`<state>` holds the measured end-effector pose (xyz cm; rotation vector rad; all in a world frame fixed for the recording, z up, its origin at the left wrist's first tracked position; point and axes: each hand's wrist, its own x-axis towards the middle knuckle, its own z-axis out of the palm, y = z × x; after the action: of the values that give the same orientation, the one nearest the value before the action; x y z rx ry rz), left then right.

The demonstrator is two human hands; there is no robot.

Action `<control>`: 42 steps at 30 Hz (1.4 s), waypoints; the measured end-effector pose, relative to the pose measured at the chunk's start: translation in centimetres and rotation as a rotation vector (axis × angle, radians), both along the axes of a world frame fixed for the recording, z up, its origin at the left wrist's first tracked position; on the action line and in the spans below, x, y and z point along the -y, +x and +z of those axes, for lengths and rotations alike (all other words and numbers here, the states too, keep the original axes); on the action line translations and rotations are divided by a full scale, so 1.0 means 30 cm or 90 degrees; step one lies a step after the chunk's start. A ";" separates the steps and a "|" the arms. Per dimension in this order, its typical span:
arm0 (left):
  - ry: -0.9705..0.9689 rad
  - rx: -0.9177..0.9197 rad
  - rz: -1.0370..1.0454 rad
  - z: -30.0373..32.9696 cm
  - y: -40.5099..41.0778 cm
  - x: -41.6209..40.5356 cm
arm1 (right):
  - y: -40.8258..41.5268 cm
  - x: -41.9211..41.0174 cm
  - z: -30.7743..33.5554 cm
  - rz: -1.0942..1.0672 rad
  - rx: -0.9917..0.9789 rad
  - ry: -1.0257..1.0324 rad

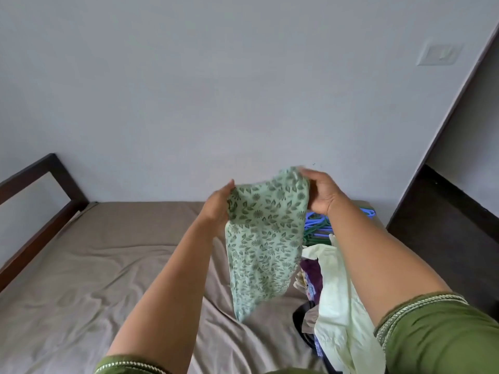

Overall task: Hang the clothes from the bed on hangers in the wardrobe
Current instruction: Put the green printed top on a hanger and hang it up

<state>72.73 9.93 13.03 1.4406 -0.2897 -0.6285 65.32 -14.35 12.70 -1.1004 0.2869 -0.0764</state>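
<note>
A pale green garment with a dark leaf print hangs in the air above the bed. My left hand grips its upper left edge and my right hand grips its upper right corner. Its lower end dangles down to the sheet. A heap of other clothes, pale yellow, purple and dark pieces, lies on the bed under my right forearm. Blue and green hangers lie behind the garment near the wall, partly hidden. The wardrobe is out of sight.
The bed has a wrinkled taupe sheet and a dark wooden frame at the left. A grey wall rises behind it with a switch plate at the upper right. A dark doorway edge runs along the right.
</note>
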 end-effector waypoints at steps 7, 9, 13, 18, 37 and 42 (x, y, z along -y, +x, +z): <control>-0.192 -0.090 -0.058 0.099 0.035 0.053 | -0.069 -0.147 -0.168 0.125 0.009 0.212; -0.139 -0.044 -0.086 0.100 0.032 0.047 | -0.081 -0.170 -0.186 0.146 0.035 0.241; 0.012 0.058 -0.023 0.080 0.041 0.035 | -0.074 -0.150 -0.108 0.074 0.090 0.203; 0.239 0.172 0.132 0.048 0.115 0.009 | -0.041 -0.098 -0.054 0.067 -0.187 -0.068; 0.411 0.466 -0.020 0.086 0.138 -0.060 | -0.010 -0.071 0.113 0.027 -0.043 -0.301; 0.414 0.448 0.033 0.139 0.173 -0.056 | 0.033 -0.084 0.166 -0.168 -0.096 -0.602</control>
<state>77.93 11.62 17.22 2.2733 -0.6314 -0.1390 66.32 -11.84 17.69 -2.0048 0.5591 -0.3941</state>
